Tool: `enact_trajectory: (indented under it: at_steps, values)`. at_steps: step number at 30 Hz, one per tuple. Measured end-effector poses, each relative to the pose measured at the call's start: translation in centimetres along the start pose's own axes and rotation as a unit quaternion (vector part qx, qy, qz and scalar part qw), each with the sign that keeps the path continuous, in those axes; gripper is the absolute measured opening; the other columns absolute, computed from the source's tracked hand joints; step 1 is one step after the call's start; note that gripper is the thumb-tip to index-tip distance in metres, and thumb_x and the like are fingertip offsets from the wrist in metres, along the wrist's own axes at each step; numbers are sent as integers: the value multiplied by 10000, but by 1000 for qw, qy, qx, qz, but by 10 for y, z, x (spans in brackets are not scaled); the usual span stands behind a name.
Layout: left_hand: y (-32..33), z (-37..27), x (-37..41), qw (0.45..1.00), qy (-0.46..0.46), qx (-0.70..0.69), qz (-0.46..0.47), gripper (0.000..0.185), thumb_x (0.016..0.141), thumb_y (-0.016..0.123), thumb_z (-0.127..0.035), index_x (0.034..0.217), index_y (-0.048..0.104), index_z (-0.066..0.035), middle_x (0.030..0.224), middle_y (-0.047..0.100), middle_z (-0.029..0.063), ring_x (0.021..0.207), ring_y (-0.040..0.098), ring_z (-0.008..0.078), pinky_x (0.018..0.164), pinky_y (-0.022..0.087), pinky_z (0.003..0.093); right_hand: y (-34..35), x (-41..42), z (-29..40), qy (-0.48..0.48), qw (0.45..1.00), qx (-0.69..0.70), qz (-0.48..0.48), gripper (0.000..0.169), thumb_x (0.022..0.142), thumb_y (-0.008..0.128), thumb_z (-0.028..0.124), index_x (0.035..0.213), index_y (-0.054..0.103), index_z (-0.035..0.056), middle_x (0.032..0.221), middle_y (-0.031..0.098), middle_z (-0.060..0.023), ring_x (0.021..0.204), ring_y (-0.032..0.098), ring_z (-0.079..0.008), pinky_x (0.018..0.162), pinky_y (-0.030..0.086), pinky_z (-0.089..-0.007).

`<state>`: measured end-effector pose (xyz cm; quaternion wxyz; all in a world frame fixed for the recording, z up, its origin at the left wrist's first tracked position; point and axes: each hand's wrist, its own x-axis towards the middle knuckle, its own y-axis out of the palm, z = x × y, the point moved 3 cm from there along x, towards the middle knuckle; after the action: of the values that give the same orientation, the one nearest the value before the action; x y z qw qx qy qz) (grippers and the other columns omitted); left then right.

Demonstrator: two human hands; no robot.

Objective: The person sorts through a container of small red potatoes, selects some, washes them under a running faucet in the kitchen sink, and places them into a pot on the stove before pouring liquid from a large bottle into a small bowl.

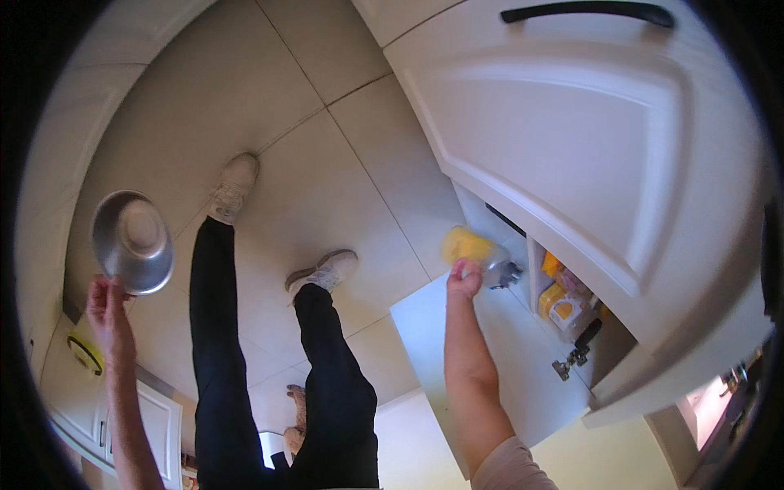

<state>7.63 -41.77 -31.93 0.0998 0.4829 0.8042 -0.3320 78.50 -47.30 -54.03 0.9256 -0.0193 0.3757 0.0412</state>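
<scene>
My left hand grips a shiny metal bowl by the near part of its rim, out over the floor on the left. The inside of the bowl faces up, and nothing shows in it. On the right, my right hand holds a see-through container with a yellow part and a dark end, blurred, at the mouth of an open low cabinet. Beneath my right forearm stands the swung-out cabinet door. Inside the cabinet are yellow and clear packages, partly hidden by the drawer front above.
A white drawer front with a black handle juts out above the cabinet. A metal hinge joins the open door. My shoes stand on floor tiles. Behind my legs is a brown furry animal, partly hidden.
</scene>
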Motion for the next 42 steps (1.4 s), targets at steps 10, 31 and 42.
enact_trajectory:
  at_steps: [10, 31, 42]
  values:
    - [-55, -100, -116, 987, -80, -138, -29, 149, 857, 635, -73, 743, 540, -58, 669, 569, -8, 611, 520, 64, 590, 426, 212, 1, -357, -29, 36, 919, -344, 189, 206, 806, 666, 103, 923, 497, 120, 811, 516, 13, 596, 476, -84, 514, 413, -212]
    - [-325, -253, -69, 913, 3, -333, -235, 173, 865, 609, -84, 728, 507, -63, 658, 525, -14, 600, 471, 58, 557, 395, 218, 265, -742, 71, -113, 633, -395, 656, 207, 765, 680, 38, 954, 606, 78, 856, 611, 27, 716, 549, -84, 676, 448, -231]
    - [-395, -182, -85, 834, -11, -369, -411, 162, 855, 620, -56, 727, 522, -42, 675, 560, 21, 592, 548, 97, 562, 461, 242, 336, -860, 45, -99, 519, -323, 785, 107, 759, 657, 40, 845, 614, 87, 749, 605, 28, 608, 516, -54, 548, 403, -204]
